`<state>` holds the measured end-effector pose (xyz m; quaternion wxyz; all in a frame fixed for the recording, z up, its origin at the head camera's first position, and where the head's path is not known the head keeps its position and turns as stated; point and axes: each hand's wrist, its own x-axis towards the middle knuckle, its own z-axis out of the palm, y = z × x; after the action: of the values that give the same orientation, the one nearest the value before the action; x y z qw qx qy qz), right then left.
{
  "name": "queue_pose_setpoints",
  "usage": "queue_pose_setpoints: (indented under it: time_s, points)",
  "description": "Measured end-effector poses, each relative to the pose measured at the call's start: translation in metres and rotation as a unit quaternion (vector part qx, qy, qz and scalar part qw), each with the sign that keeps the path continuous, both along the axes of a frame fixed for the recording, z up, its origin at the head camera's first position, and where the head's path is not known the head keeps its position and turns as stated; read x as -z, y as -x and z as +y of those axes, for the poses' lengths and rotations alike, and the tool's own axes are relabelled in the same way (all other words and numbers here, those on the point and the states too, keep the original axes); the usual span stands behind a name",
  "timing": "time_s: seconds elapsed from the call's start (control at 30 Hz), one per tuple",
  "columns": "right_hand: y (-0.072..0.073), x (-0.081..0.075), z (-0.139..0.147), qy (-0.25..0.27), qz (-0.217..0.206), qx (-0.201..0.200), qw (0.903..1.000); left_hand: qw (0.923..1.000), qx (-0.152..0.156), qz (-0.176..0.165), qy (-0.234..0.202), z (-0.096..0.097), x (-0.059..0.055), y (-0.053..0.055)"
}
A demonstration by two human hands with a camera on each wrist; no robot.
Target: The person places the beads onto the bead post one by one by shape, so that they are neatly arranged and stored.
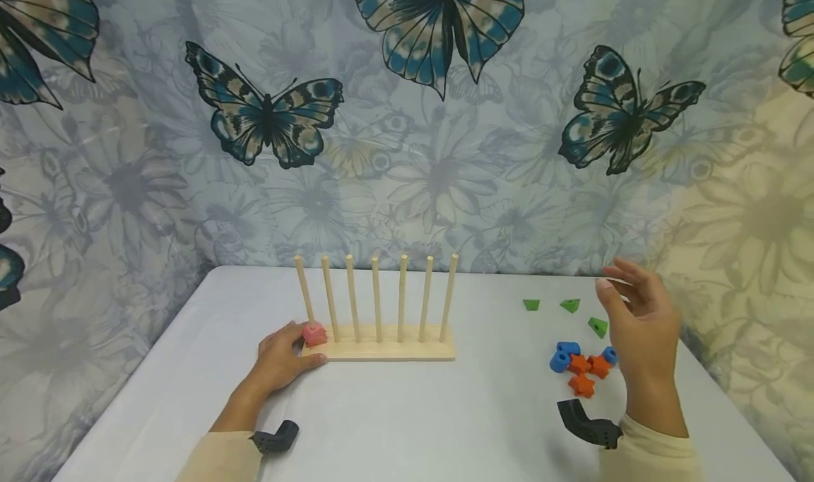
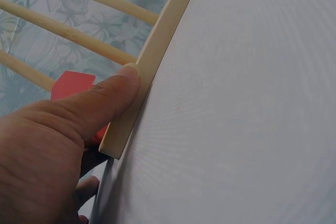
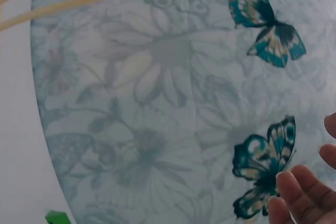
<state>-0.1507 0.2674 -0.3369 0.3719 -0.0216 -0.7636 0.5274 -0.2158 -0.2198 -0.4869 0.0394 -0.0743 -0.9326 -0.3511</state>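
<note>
Looks barely begun, with 1 of 7 pegs [image 1: 402, 298] loaded and 6 bare.
Clasps the left end of the pale, smooth wooden rack [image 1: 400, 352] in the left grip [image 1: 280, 358], right beside a faceted pink block [image 1: 314, 333] low on the leftmost peg; cannot tell whether single or stacked. Hovers with the right grip [image 1: 645, 323] loosely spread, apparently holding nothing. Seems to leave 9 pieces off the pegs, loose on the white desk [image 1: 483, 397]: 3 green wedges [image 1: 531, 304], 3 holed blue cylinders [image 1: 559, 361] and 3 chunky, matte-looking orange stars [image 1: 581, 385].
</note>
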Motion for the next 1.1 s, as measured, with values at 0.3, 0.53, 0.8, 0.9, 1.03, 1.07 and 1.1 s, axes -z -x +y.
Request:
queue_pose_setpoints:
  time_s: [0.3, 0.53, 0.8, 0.9, 1.03, 1.07, 1.1]
  points:
    - [0.012, 0.011, 0.046, 0.070, 0.030, 0.080, 0.9939, 1.0000, 0.005, 0.003, 0.001, -0.003, -0.001, -0.003]
    - [0.013, 0.027, 0.074, 0.109, -0.061, 0.096, 0.9875, 0.9999, 0.011, 0.010, 0.003, -0.002, 0.001, -0.002]
    - [0.012, 0.075, 0.114, 0.032, -0.160, 0.008, 0.9865, 0.9999, 0.011, 0.003, -0.001, 0.000, 0.002, -0.002]
    - [0.008, 0.093, 0.127, 0.031, -0.151, -0.073, 0.9854, 1.0000, 0.009, 0.002, 0.001, 0.000, 0.002, -0.002]
    - [0.008, 0.105, 0.135, 0.002, -0.174, -0.131, 0.9760, 0.9999, 0.009, 0.009, 0.003, 0.000, 0.001, -0.002]
    - [0.009, 0.107, 0.136, -0.016, -0.189, -0.135, 0.9725, 0.9999, 0.009, 0.012, 0.002, 0.000, 0.001, -0.002]
    - [0.010, 0.109, 0.137, -0.032, -0.206, -0.137, 0.9682, 0.9999, 0.009, 0.013, 0.002, 0.000, 0.001, -0.002]
